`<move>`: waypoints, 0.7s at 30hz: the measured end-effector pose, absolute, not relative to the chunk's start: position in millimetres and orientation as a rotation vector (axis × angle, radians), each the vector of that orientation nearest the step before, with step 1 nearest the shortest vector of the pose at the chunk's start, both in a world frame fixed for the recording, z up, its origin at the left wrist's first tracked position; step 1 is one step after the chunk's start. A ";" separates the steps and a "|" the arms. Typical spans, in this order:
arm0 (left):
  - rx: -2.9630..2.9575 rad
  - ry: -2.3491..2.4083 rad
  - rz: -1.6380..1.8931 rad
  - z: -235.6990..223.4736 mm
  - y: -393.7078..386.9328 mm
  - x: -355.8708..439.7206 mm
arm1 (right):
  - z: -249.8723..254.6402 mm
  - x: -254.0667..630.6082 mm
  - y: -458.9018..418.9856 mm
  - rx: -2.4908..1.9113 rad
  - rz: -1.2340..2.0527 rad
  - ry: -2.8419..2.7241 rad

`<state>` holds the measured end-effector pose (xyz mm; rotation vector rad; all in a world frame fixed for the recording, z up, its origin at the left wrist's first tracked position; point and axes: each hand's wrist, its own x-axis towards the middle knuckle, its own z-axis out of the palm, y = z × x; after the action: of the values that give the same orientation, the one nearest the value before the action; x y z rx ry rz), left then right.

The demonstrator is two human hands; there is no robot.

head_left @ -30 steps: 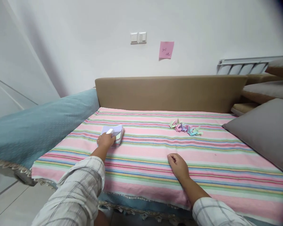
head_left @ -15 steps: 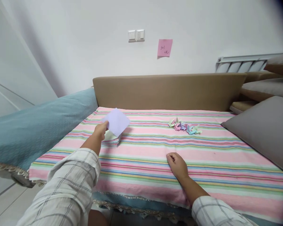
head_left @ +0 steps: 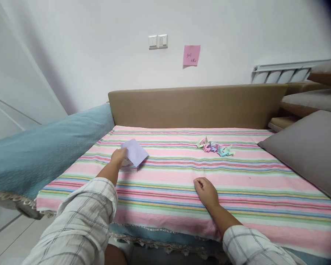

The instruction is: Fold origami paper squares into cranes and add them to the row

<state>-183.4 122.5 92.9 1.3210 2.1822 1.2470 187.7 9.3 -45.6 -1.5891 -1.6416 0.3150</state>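
A square sheet of lavender paper [head_left: 136, 152] is pinched at its left corner by my left hand [head_left: 118, 157]. It sits at an angle over a stack of paper squares [head_left: 130, 168], covering most of the stack's top; whether the two touch I cannot tell. My right hand [head_left: 206, 191] rests loosely curled on the striped cloth, and nothing shows in its fingers. Beyond it lies a row of folded paper cranes [head_left: 213, 147] in pastel green, pink, purple and blue.
The pink striped cloth [head_left: 168, 180] spreads over the sofa seat. A brown backrest [head_left: 195, 106] runs along the wall, with a blue-covered armrest [head_left: 57, 143] at left. Grey cushions [head_left: 311, 143] are piled at right. A pink note [head_left: 191, 56] hangs beside the light switches [head_left: 157, 41].
My left hand has picked the lavender sheet off the stack, raised and turned it, then lowered it slightly. My right hand has stayed in place on the cloth.
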 end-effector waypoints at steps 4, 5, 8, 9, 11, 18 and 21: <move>1.555 2.064 1.251 113.7 107.3 -167.2 | -46.4 188.1 9.6 -1.586 0.318 -1.641; 1.639 2.027 1.264 117.4 101.4 -160.2 | -46.4 188.1 9.4 -1.585 0.321 -1.639; 1.920 1.887 1.254 115.8 78.1 -132.7 | -45.5 188.0 8.5 -1.583 0.333 -1.621; 2.169 1.798 1.195 109.5 68.5 -121.8 | -44.9 188.3 8.3 -1.573 0.348 -1.614; 2.490 1.672 1.063 88.1 47.7 -99.1 | -43.5 189.6 8.2 -1.530 0.401 -1.616; 2.694 1.437 0.659 -1.6 -18.4 -30.6 | -43.8 200.2 -1.3 -1.463 0.520 -1.638; 2.737 1.334 0.611 -15.6 -33.4 -17.1 | -44.9 203.4 -18.0 -1.459 0.408 -1.634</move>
<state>-17.1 -33.4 -15.6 2.7373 1.3342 0.6109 203.4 -18.0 -44.9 -1.4592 -1.6340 0.4085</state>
